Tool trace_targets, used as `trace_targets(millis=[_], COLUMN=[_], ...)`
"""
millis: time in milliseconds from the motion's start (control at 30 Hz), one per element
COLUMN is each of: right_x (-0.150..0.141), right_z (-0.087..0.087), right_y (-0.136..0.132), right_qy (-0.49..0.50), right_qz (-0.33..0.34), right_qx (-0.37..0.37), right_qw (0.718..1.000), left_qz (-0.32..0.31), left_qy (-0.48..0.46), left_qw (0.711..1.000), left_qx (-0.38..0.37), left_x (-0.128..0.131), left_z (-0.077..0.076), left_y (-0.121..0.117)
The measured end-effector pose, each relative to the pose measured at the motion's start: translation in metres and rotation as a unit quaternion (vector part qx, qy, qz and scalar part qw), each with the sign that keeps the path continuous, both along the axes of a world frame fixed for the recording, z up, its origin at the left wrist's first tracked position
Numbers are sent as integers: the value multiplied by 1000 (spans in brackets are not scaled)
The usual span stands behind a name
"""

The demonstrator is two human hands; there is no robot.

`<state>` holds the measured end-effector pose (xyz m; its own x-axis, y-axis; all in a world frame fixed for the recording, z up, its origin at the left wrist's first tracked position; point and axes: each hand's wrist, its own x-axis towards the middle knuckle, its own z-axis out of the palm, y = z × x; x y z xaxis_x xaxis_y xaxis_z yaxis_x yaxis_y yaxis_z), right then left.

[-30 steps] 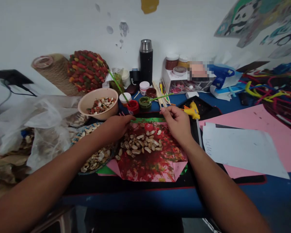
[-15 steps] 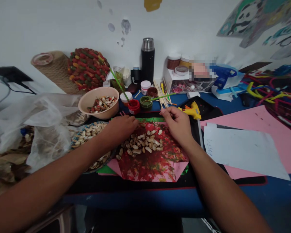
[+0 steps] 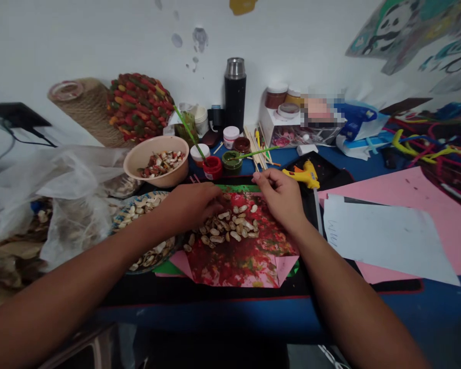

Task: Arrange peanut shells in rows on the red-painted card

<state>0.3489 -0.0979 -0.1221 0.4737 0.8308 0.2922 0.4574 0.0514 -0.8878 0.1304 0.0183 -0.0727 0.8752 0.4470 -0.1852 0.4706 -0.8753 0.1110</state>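
Observation:
My left hand [image 3: 194,205] is over the left part of a pile of peanut shells [image 3: 234,225], its visible fingers bent down and slightly apart. Nothing shows in its grasp, though its underside is hidden. The shells lie on a pink paper sheet [image 3: 234,266] smeared with red and green paint. At the sheet's upper right edge, my right hand [image 3: 282,197] is closed, thumb and forefinger pinched together; whatever they hold is too small to tell. Under my left forearm, a round basket [image 3: 148,264] with more shells is partly covered.
A beige bowl [image 3: 128,164] of painted shells stands behind the basket. Beyond the sheet are open red [image 3: 212,168] and green [image 3: 231,162] paint jars with green brushes, and a black thermos [image 3: 235,97]. A yellow glue gun [image 3: 307,175] lies on a black tray [image 3: 332,171] beyond my right hand.
My left hand has shifted slightly to the right, and its fingers have parted and lowered toward the shells. My right hand stays in place.

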Motion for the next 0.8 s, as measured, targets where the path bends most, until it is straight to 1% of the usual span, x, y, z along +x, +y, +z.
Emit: trace_targets(millis=[33, 100, 167, 300, 367, 433, 500, 600, 667, 800], right_x=[0, -1, -1, -2, -2, -3, -3, -3, -3, -4], right_z=[0, 1, 2, 4, 4, 4, 5, 5, 6, 8], right_y=[0, 0, 0, -1, -1, -2, -3, -3, -4, -5], right_qy=[-2, -5, -5, -1, -4, -7, -4, -4, -10, -13], right_qz=[3, 4, 1, 1, 5, 6, 8, 10, 9, 13], right_qx=[1, 3, 3, 4, 5, 6, 6, 1, 1, -3], right_qw=[1000, 1000, 1000, 1000, 1000, 1000, 1000, 1000, 1000, 1000], left_qz=[-14, -41, -51, -38, -29, -3, 35, 59, 48, 14], left_qy=[1, 15, 26, 7, -21, -46, -53, -19, 8, 31], left_qw=[1000, 999, 998, 998, 997, 996, 997, 997, 996, 995], left_qx=[-14, -17, -16, -47, -65, -76, -50, 40, 79, 95], left_x=[1, 3, 7, 9, 6, 1, -5, -12, -15, -15], left_z=[1, 0, -2, -5, -3, 1, 4, 8, 8, 2], left_y=[-3, -8, -11, -14, -12, -6, 2, 15, 19, 13])
